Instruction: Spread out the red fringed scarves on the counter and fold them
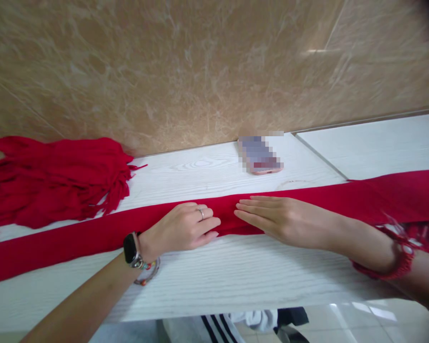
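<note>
A long red scarf (103,238), folded into a narrow strip, runs across the table from the left edge to the right edge of the head view. My left hand (186,226), with a ring and a dark watch at the wrist, rests on the middle of the strip, its fingers loosely bent and slightly apart. Just right of it, my right hand (282,216) lies flat on the same cloth with straight fingers pointing left. A short gap of red fabric shows between the two sets of fingertips. Fringe (420,233) spreads below the strip at the right, partly behind my right forearm.
A heap of red fringed fabric (57,181) lies at the back left against the marbled wall (164,71). A phone (259,155) in a pink case sits near the wall. The white table (200,281) has a seam at right; clothing (196,328) shows below its front edge.
</note>
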Demonstrator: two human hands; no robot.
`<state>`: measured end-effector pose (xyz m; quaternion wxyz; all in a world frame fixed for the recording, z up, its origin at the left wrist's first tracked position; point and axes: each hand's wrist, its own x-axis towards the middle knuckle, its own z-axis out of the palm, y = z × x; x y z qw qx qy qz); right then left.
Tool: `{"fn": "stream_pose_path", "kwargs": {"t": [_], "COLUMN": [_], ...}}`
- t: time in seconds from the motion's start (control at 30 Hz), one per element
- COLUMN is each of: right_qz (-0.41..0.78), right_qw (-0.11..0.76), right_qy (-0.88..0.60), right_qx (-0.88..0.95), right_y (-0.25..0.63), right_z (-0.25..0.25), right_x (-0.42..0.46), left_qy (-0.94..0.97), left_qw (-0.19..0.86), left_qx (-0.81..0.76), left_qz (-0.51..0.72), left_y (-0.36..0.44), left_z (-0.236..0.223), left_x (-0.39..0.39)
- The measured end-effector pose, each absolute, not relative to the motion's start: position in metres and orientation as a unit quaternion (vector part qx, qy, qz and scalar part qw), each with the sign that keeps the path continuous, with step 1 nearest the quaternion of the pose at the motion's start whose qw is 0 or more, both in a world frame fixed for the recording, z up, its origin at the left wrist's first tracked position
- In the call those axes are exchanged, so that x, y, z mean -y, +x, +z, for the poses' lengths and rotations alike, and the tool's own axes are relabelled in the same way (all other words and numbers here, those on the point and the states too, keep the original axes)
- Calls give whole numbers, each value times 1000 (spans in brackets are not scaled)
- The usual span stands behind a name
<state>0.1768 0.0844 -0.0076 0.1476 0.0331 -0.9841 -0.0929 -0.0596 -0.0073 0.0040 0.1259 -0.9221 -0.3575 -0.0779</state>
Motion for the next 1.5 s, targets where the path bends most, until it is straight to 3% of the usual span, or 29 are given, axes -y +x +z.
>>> {"fn": "stream_pose_path", "kwargs": {"t": [0.3,0.5,0.77,0.87,1.0,1.27,1.5], "right_qz": [-71,-55,27,67,77,67,105], "right_qw": [171,149,73,93,166,34,67], "right_qy": [94,31,45,35,-67,-145,-146], "right_qx": [978,987,996,993,981,987,981], "right_y": [176,173,174,172,167,161,163], "right_z": [-7,3,3,4,-5,-24,-19], "right_x": [-84,-77,-82,-84,-84,-78,-84], "left_qy": [-929,-931,-915,-896,-879,-854,-872], "left_qw": [114,96,-34,-66,-48,-44,51], "left_qx": [353,351,398,429,473,516,488], "left_qz": [-21,-41,-56,-89,-45,48,0], "left_y": [-59,-60,-58,-57,-57,-59,-55], "left_z": [8,9,12,7,-6,-8,2], "left_x": [12,12,11,9,5,12,22]}}
